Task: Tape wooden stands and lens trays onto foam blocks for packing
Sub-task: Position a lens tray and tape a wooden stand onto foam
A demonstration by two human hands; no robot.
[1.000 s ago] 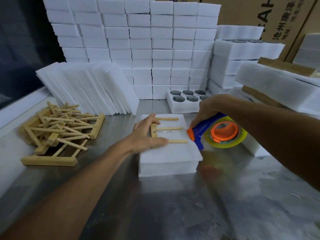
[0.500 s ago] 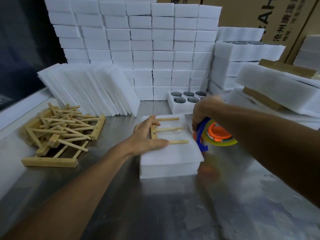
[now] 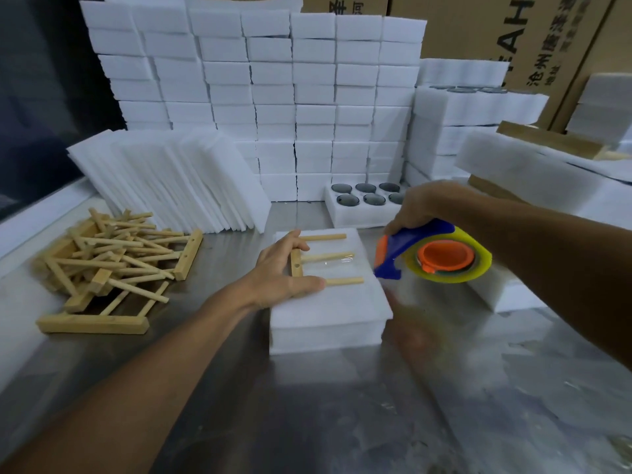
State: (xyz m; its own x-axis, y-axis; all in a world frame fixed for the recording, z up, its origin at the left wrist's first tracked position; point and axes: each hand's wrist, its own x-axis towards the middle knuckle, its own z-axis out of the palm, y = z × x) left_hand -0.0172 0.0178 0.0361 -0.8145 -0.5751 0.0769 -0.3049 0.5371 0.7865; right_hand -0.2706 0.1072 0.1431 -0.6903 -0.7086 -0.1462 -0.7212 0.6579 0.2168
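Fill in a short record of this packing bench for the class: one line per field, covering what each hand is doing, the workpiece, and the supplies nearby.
left hand: left hand presses the wooden stand flat on the foam block
right hand: right hand grips the tape dispenser, raised beside the block
tape: clear strip across the middle peg
left of block: pile of wooden stands
behind block: lens tray, stacked foam blocks
surface: metal table
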